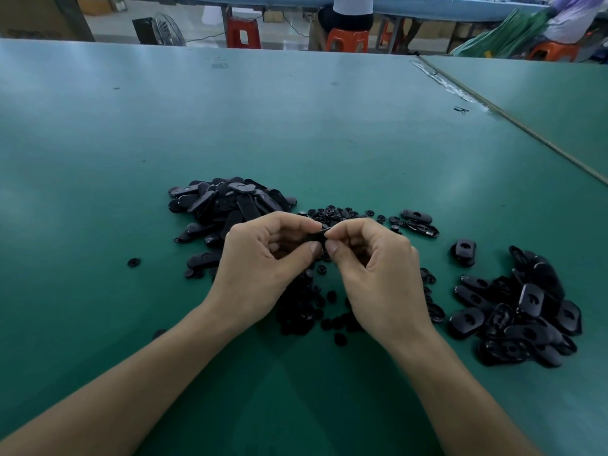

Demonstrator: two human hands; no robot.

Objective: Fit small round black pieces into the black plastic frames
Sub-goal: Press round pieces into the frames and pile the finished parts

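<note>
Black plastic frame (321, 232) is pinched at its edges between my left hand (263, 258) and right hand (373, 268), over the near scatter of small round pieces (302, 311); it seems light, stiff and slick, so I favour rim holds.

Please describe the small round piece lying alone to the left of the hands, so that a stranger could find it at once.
On the green table, find the heap of long black frames beyond the left hand. Left of that heap's near end, one small round black piece lies on bare green. It is the leftmost black part of all and touches nothing.
</note>
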